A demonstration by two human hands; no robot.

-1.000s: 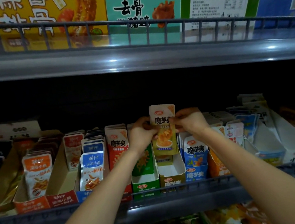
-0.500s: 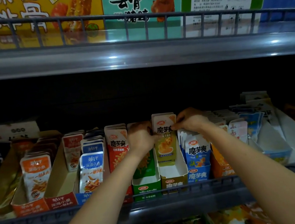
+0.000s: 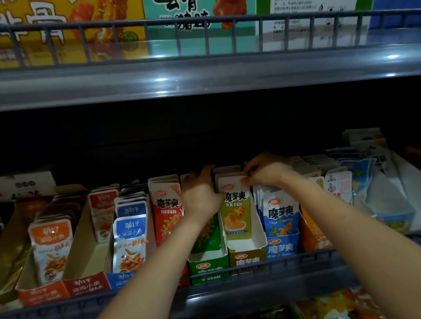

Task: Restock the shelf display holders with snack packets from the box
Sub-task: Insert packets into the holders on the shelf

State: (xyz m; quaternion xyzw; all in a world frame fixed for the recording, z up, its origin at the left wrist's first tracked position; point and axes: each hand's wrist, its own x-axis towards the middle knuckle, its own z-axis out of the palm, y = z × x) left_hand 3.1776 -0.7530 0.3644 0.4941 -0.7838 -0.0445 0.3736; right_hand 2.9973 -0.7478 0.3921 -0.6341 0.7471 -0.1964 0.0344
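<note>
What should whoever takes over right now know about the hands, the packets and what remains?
Left hand: grips the left edge of the yellow packet.
Right hand: pinches that packet's top right corner.
Packet: upright in the yellow holder, between the green holder and the blue holder.
Done: the packet appears seated in its holder, not yet released.
Left: let go and fetch more packets. The box is out of view. The front of the yellow holder looks bare, so it probably takes more.
</note>
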